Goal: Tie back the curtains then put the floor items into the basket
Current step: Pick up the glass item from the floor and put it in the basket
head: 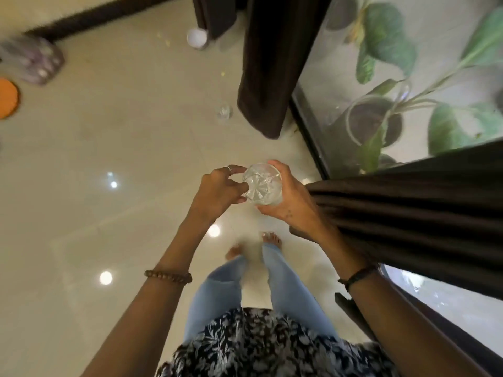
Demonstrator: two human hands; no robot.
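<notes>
A clear cut-glass tumbler (262, 183) is held in front of me over the floor. My right hand (288, 200) grips its far and right side with curled fingers. My left hand (220, 189) pinches its left rim with fingertips. A dark brown curtain (408, 208) is gathered at my right forearm, bunched toward the window. A second dark curtain (269, 63) hangs straight down ahead. On the floor lie another small clear glass (224, 111) beside that curtain's hem and a white cup or ball (196, 37) farther off. No basket is clearly visible.
A glass door (408, 77) on the right shows potted plants outside. A blurred purple-grey object (32, 59) and an orange round thing (6, 97) sit at the far left. The glossy tiled floor (109, 159) stretches ahead; my bare feet (253, 244) stand below the hands.
</notes>
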